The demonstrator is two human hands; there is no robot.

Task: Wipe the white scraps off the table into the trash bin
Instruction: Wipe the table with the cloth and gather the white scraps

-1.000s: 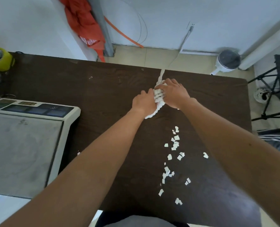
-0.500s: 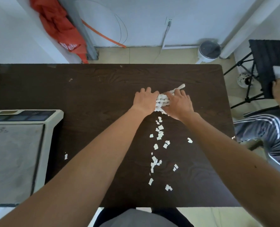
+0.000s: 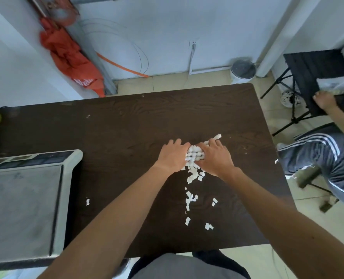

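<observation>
Pressing a bunched white cloth (image 3: 195, 154) flat onto the dark wood-grain worktop (image 3: 126, 137), right of centre, one tail of it poking out past the right fingers. Left hand (image 3: 172, 156) clamped on the cloth's left end, fingers curled over it; right hand (image 3: 214, 158) clamped on the right end, fingers folded down. White scraps (image 3: 193, 174) piled just at the near edge of the cloth, touching it, then trailing toward the near edge of the worktop in loose clusters, one stray scrap well off to the left near a grey scale (image 3: 24, 204). Round lidded trash bin (image 3: 242, 71) on the floor beyond the far right corner of the worktop, against the wall. Orange fabric (image 3: 70, 61) hanging at far left. Another person's leg in striped trousers (image 3: 324, 156) at right, beside a black folding chair (image 3: 311, 77).
</observation>
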